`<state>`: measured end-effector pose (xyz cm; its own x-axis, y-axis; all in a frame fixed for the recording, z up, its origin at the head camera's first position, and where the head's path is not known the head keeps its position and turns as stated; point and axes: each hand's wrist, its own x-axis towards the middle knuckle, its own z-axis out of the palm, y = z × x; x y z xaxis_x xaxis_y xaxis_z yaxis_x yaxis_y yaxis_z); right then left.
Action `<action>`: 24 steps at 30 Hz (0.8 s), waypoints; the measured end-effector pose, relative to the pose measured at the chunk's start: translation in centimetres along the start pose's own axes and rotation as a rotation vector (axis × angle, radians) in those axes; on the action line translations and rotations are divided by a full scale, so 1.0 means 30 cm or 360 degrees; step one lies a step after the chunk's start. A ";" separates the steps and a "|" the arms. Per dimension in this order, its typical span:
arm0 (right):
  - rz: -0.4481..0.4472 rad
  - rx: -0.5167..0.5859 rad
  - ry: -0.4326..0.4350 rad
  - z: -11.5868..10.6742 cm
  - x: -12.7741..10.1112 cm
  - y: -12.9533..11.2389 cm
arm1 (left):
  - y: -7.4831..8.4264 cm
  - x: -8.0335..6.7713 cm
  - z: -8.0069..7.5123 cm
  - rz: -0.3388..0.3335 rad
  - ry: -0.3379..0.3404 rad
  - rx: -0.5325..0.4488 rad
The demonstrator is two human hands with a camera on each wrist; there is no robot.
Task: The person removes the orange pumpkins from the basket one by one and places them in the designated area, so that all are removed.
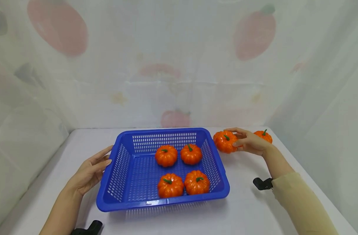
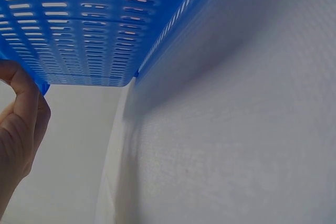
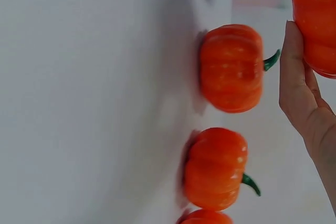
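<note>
Tabletop [image 1: 240, 209], basket [image 1: 143, 176], pumpkin [image 1: 222, 144] in right grip [image 1: 250, 142]

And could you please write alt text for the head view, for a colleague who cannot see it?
A person's right grip holds an orange pumpkin beside a blue basket, while the left grip holds the basket's left rim. Four other pumpkins sit inside, toward the right. At least one more lies on the white table beyond the right grip.

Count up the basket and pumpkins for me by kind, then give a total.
Blue basket: 1
Orange pumpkins: 8 (4 in the basket, 1 in the right hand, 3 on the table)
Total: 9
</note>
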<state>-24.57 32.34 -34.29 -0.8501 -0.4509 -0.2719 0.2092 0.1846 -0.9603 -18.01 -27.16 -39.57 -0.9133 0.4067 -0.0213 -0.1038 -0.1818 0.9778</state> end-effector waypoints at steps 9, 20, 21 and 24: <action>0.0106 -0.0046 0.0018 -0.015 -0.012 0.081 | -0.002 0.002 0.000 -0.0003 0.0005 0.0007; 0.0189 -0.0208 -0.0079 -0.015 -0.003 0.145 | 0.001 -0.001 0.002 -0.0015 0.0026 0.0015; 0.0196 -0.0217 -0.0080 -0.016 -0.002 0.148 | 0.001 -0.001 0.003 -0.0016 0.0029 0.0015; 0.0215 -0.0230 -0.0094 -0.020 0.000 0.154 | 0.003 -0.002 0.004 -0.0015 0.0024 0.0011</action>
<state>-23.89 33.71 -38.70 -0.7885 -0.4631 -0.4048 0.2443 0.3682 -0.8971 -17.92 -27.10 -39.45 -0.9182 0.3948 -0.0339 -0.1101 -0.1720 0.9789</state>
